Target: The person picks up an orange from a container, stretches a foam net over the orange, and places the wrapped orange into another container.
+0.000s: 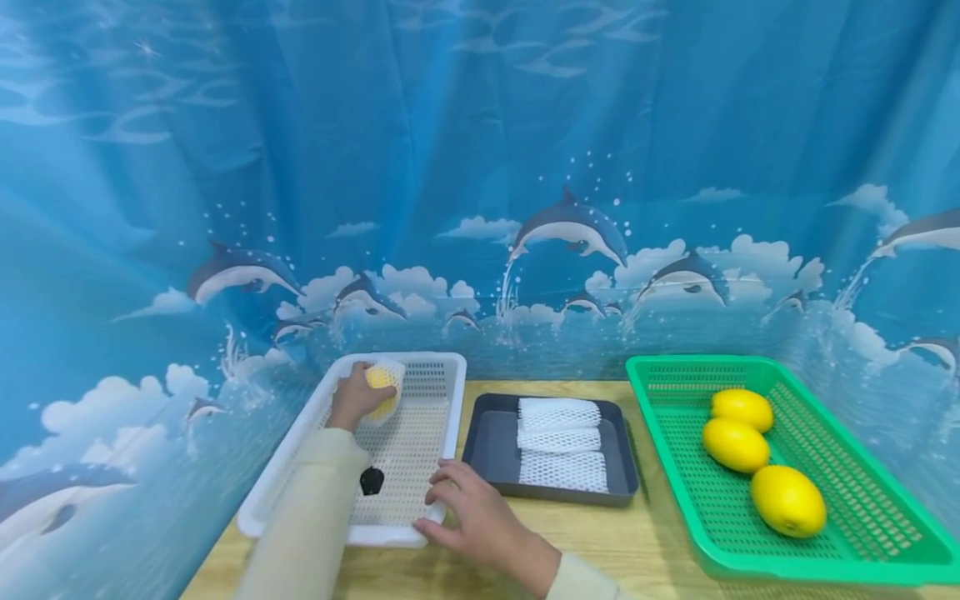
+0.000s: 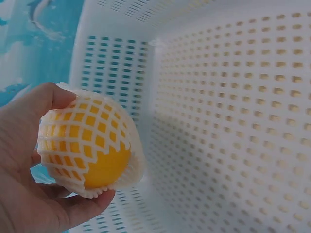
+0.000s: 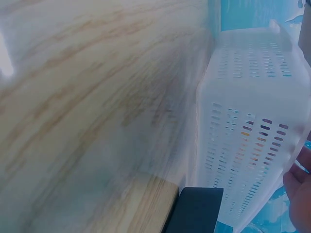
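Note:
My left hand holds a yellow oval fruit, lemon-like, wrapped in a white foam net sleeve. Thumb and fingers curl round its sides, and bare yellow skin shows at the sleeve's open end. Hand and fruit are over the far left end of a white plastic basket. Near that basket's front right corner, my right hand rests at the rim with fingers loosely bent. Only a bit of the right hand shows in the right wrist view, at the edge.
A dark tray with white foam net sleeves stands between the baskets. At right, a green basket bears three yellow fruits. A small black object appears beside the left sleeve. A dolphin-print curtain hangs behind the wooden table.

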`<state>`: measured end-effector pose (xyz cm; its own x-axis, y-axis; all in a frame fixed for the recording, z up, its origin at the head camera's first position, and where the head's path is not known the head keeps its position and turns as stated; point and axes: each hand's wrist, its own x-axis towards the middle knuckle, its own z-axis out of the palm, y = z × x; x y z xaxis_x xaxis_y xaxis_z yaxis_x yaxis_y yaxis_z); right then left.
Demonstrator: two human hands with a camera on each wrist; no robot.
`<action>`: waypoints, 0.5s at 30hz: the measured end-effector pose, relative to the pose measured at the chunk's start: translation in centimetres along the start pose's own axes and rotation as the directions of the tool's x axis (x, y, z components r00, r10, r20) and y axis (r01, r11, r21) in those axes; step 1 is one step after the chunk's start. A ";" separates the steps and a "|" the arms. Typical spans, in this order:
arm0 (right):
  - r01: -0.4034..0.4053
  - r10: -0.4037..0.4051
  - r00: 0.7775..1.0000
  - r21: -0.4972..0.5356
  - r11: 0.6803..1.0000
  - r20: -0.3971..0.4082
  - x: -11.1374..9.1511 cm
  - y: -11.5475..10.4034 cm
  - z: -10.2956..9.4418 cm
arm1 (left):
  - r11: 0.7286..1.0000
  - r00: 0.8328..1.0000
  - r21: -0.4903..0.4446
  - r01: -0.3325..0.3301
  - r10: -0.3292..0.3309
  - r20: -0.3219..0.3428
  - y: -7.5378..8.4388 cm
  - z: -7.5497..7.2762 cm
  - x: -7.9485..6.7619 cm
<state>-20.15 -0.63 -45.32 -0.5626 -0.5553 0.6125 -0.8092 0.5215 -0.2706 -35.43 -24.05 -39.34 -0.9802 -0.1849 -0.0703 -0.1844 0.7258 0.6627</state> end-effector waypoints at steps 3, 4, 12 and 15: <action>0.002 -0.002 1.000 -0.005 1.000 -0.002 -0.1 0.0 0.0 | 1.000 1.000 0.017 0.016 -0.016 0.001 -0.5 0.7 -0.1; 0.002 -0.002 1.000 -0.010 1.000 -0.002 -0.1 0.0 -0.1 | 0.999 1.000 0.026 0.022 -0.022 -0.002 -0.6 0.9 -0.1; -0.004 0.004 1.000 -0.019 1.000 0.003 0.0 0.0 0.0 | 0.996 0.999 0.087 0.031 -0.028 -0.040 -1.8 1.6 -0.2; -0.001 0.001 1.000 -0.014 1.000 0.000 0.0 0.0 0.0 | 0.995 0.998 0.090 0.039 -0.035 -0.044 -2.1 1.8 -0.3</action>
<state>-20.16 -0.62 -45.30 -0.5635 -0.5548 0.6121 -0.8061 0.5312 -0.2606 -34.90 -24.35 -42.10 -0.9691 -0.2392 -0.0607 -0.2281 0.7750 0.5894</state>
